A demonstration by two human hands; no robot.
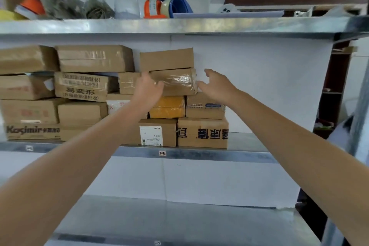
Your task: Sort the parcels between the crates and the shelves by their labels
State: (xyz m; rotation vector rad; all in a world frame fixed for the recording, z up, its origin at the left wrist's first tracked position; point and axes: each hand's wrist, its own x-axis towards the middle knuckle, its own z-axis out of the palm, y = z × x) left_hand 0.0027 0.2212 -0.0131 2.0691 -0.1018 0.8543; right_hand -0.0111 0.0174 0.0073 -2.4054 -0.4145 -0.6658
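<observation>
Cardboard makes up the parcel (pixel 175 82) in question, a flat brown carton bound in shiny clear tape. It sits on the middle shelf (pixel 199 155), wedged under a second box (pixel 166 59) and resting on a yellow packet (pixel 166 107) and another carton (pixel 204 106). The left hand (pixel 147 88) lies against its left end with fingers spread over the front, not visibly curled round it. The right hand (pixel 215 84) is relaxed and spread just beside the right end, holding nothing. It looks light and fairly stiff, though the tape is likely slick. The bare cardboard at the two short ends should give the surest hold, and any pull may drag the box above along.
</observation>
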